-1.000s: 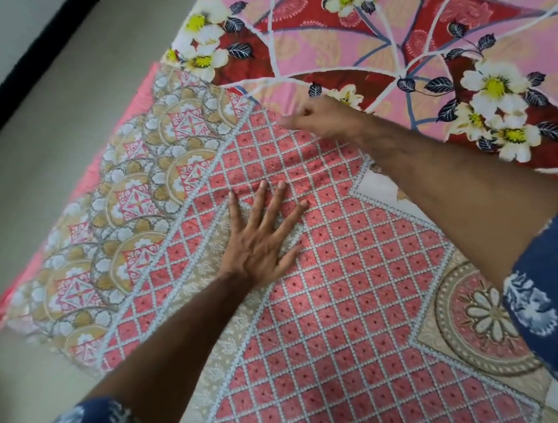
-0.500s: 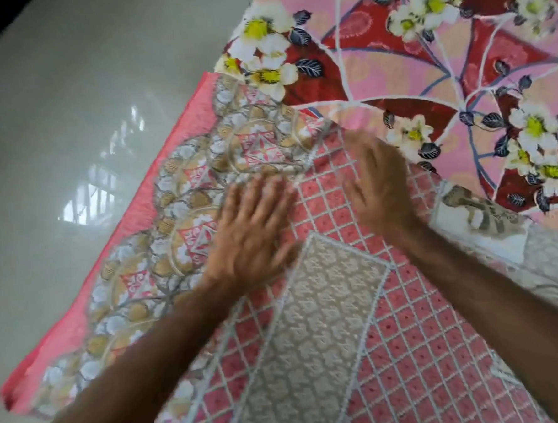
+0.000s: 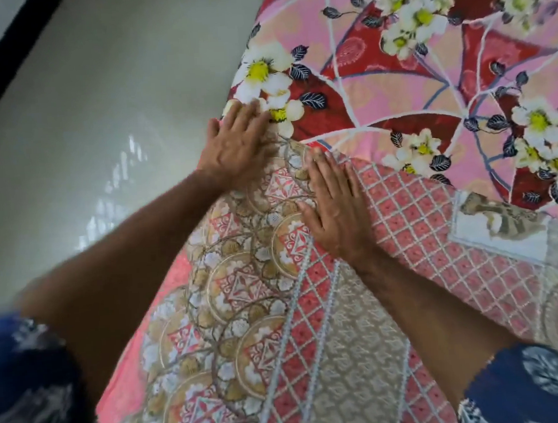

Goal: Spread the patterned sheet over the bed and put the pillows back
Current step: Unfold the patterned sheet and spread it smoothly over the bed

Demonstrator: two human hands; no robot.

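The patterned sheet (image 3: 435, 221), red lattice with gold medallions along its border, lies over the near part of the bed. Beyond it shows a pink and red floral sheet (image 3: 426, 81) with white flowers. My left hand (image 3: 237, 145) presses flat at the bed's left edge, where the patterned sheet's border meets the floral sheet. My right hand (image 3: 336, 207) lies flat, fingers straight, on the medallion border just right of it. No pillows are in view.
A glossy pale tiled floor (image 3: 102, 124) runs along the bed's left side, with a dark skirting strip (image 3: 10, 57) at the far left. A pink underside strip of the sheet (image 3: 174, 283) hangs over the left edge.
Both hands have slid forward and left toward the sheet's far corner. The left hand has reached the bed's edge at the floral sheet, and the right hand has followed beside it.
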